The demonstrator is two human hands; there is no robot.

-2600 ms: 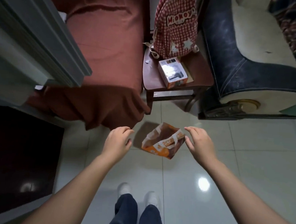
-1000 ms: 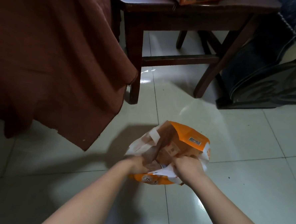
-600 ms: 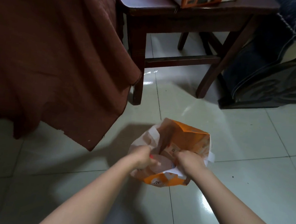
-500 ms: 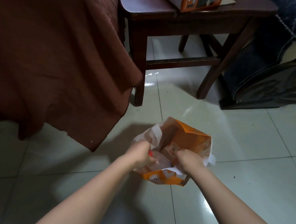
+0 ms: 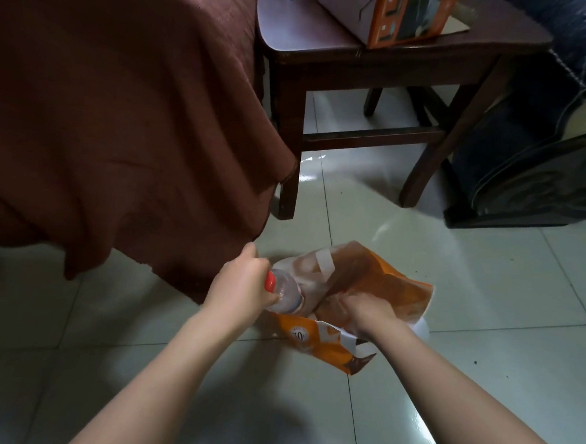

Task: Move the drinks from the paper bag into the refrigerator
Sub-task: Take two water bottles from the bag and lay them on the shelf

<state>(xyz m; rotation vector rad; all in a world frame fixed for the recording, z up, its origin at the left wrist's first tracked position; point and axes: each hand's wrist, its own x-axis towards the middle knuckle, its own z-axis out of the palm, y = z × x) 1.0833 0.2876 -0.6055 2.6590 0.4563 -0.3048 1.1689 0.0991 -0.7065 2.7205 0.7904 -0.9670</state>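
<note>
Clear bottle (image 5: pixel 285 291) in left grip (image 5: pixel 243 287), half inside paper bag (image 5: pixel 359 291)

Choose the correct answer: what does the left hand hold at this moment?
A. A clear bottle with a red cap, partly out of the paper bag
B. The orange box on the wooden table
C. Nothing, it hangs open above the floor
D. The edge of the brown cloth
A: the left hand is closed around the neck of the clear bottle with a red cap, whose lower part is inside the paper bag.
</note>
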